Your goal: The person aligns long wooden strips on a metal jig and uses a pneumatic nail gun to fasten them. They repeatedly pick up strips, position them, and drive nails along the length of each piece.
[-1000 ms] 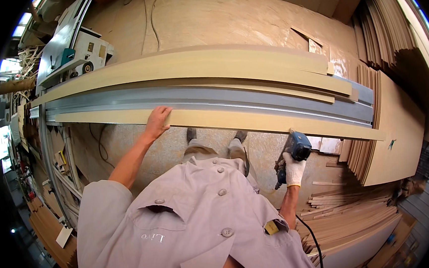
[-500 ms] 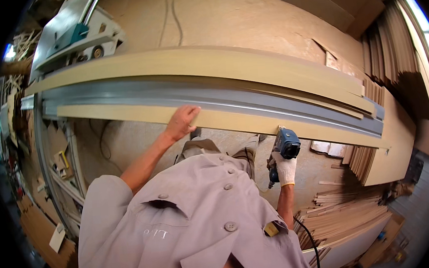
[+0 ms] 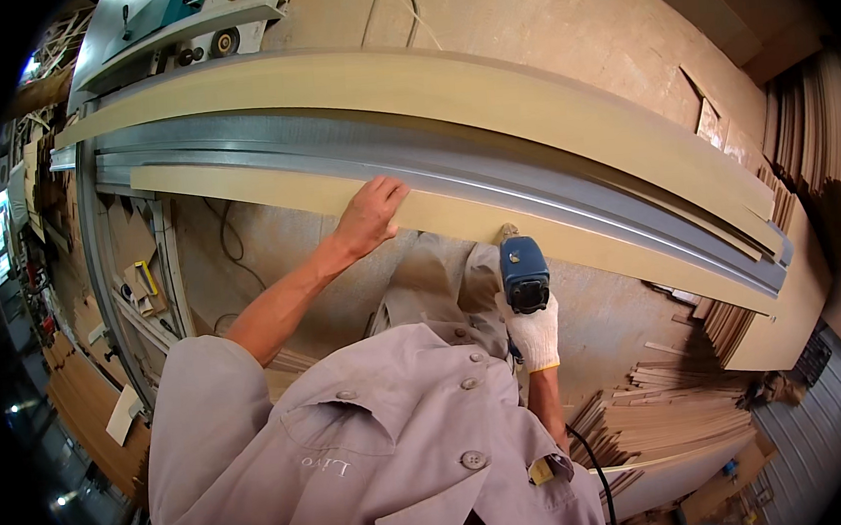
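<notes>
A long narrow pale yellow board (image 3: 259, 188) lies along the near side of a grey metal rail bed (image 3: 333, 132). My bare left hand (image 3: 370, 215) is closed over its near edge around mid-length, fingers on top. In its white knit glove, my right hand (image 3: 533, 335) grips a blue and black handheld power tool (image 3: 526, 273) from below. The tool's front end meets the board's near edge, right of my left hand. Its exact kind is not clear, and its grip is hidden by the glove. A wider pale board (image 3: 408, 80) lies on the far side of the bed.
A machine with a roller wheel (image 3: 225, 43) stands at far left. Stacked thin wood strips (image 3: 684, 405) lie at lower right, and brown panels (image 3: 815, 118) lean at far right. A black cord (image 3: 598, 460) runs down beside my right arm. Metal frame legs (image 3: 108, 255) stand at left.
The power tool and my right hand have moved left along the board, closer to my left hand. My left hand still grips the board. The view has shifted and turned slightly.
</notes>
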The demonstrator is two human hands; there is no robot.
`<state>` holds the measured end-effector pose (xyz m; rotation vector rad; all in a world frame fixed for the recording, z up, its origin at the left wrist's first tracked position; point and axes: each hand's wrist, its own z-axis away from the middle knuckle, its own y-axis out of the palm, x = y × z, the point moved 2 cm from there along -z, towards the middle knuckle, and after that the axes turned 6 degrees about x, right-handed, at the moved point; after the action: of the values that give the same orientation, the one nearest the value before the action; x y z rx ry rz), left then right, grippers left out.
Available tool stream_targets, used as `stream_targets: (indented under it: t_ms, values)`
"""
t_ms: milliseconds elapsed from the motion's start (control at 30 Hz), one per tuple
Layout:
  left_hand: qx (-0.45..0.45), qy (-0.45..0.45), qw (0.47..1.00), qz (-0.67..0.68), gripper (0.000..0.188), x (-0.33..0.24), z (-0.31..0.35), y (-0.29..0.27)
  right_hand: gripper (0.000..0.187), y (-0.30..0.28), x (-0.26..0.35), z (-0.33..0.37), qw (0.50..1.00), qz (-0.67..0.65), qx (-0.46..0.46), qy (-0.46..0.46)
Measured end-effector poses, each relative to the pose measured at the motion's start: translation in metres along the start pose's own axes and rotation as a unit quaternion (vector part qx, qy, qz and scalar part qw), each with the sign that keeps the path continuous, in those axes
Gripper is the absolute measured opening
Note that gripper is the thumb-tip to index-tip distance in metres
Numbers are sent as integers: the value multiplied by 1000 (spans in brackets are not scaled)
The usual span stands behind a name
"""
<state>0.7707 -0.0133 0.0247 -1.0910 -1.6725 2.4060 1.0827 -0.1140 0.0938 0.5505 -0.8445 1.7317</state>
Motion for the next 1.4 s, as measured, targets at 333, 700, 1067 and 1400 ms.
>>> stream_targets:
  t_ms: [333, 700, 1067, 1400]
  values:
    - [2, -20, 1000, -5, 71, -2, -2, 1, 14, -41, -28, -6, 998, 21, -52, -13]
    - [20, -55, 997, -52, 72, -4, -1, 1, 15, -123, -56, -2, 995, -26, -88, -44]
    - [24, -82, 994, -62, 71, -13, -2, 3, 14, -189, -97, -5, 980, 25, -178, -89]
    - [33, -78, 995, -60, 69, -18, -1, -5, 9, -229, -119, 2, 985, -60, -162, 15]
